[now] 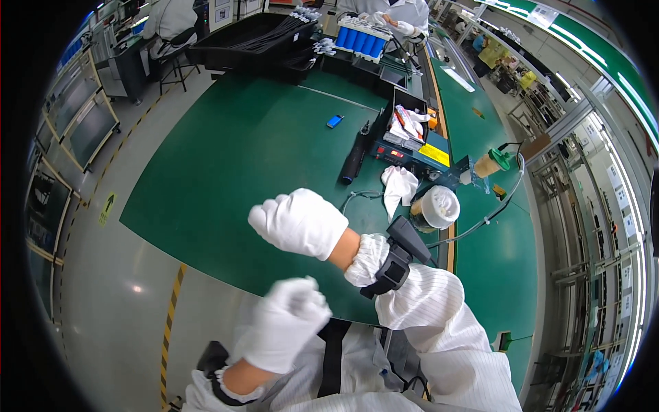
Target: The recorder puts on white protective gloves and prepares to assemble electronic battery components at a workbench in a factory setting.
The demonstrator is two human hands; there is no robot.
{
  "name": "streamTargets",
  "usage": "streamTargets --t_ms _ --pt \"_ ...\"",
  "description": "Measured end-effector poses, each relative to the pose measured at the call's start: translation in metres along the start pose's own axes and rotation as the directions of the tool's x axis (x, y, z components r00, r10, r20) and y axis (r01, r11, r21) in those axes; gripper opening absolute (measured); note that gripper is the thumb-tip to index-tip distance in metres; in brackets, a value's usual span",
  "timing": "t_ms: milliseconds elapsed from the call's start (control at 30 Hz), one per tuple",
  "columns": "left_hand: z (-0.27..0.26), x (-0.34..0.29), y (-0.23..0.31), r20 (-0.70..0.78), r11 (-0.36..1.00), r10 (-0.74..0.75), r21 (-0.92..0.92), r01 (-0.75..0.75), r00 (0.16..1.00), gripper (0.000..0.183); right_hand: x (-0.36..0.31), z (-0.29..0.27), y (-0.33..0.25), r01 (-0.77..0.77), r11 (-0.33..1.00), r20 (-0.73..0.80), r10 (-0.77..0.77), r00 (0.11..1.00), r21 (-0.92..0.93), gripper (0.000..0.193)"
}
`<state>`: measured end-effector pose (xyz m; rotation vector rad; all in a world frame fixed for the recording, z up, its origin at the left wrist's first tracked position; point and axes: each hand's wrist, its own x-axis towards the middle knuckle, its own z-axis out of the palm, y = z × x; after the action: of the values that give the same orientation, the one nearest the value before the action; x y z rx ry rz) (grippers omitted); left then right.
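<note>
My right hand (300, 223), in a white glove, is curled into a fist above the near part of the green table (226, 158). Nothing sticks out of it, and a black strap device (392, 268) is on that wrist. Nearer my body is my left hand (288, 323), also gloved in white, its fingers curled closed and slightly blurred. The two hands are apart and neither touches the table. Right of my right hand lie a crumpled white cloth (398, 189) and a tub with white contents (439, 206). Beyond them is a black electric screwdriver (355, 154).
A small blue item (335, 121) lies mid-table. At the right, a black box (410, 110) of supplies sits on a dark control unit (422, 156), near a green-lidded jar (491, 163). Far back are a black bin of cables (254, 41), blue cylindrical cells (360, 42) and a co-worker (405, 10).
</note>
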<state>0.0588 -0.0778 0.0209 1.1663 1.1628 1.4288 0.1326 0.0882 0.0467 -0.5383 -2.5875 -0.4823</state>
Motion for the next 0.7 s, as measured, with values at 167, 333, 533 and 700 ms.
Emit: streamTargets --t_ms 167,333,533,700 --pt "-0.011 0.059 0.075 -0.416 0.995 -0.042 -0.102 0.000 0.909 0.020 -0.018 -0.004 0.006 -0.070 0.985 0.302 0.018 0.953 0.161 0.010" --pt "-0.042 0.107 0.039 -0.710 0.984 0.161 0.060 -0.168 0.685 0.037 -0.008 -0.041 -0.012 -0.517 0.703 0.311 0.413 0.856 0.489 0.030" --pt "-0.061 0.123 -0.002 -0.762 0.999 -0.049 -0.043 0.025 0.646 0.052 0.006 -0.041 -0.071 -0.434 0.726 0.293 0.323 0.900 0.533 0.037" --pt "-0.067 0.111 -0.024 -0.612 0.999 -0.045 -0.046 0.022 0.789 0.049 -0.003 -0.022 -0.070 -0.221 0.854 0.220 0.129 0.967 0.470 0.017"
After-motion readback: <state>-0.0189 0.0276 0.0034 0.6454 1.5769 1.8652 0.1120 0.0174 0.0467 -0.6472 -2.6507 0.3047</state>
